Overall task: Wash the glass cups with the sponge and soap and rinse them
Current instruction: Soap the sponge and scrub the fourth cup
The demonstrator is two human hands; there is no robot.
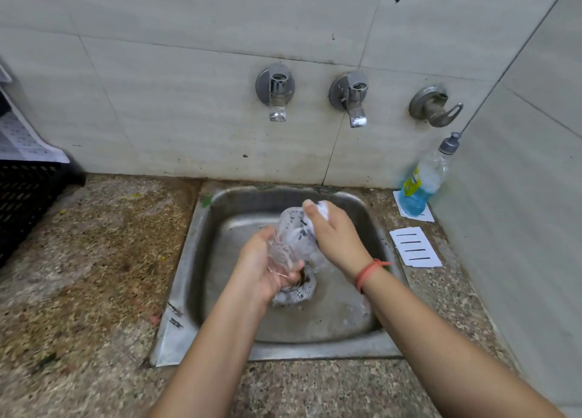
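Glass cup (293, 233) is gripped by the left hand (258, 269) over the sink (176, 291), while the right hand (337, 238) holds a foamy sponge (322, 211) against its rim.

A: sink (382, 238) is dull scuffed steel, table (94, 276) is rough speckled stone.

B: yep, and the glass cup (291, 238) is clear and sudsy. Taps (277, 96) are shiny chrome, wall tiles (157, 87) matt.

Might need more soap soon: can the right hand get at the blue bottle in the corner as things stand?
Probably yes: nothing stands between the right hand and the soap bottle, but it grips the sponge, so it must drop that first.
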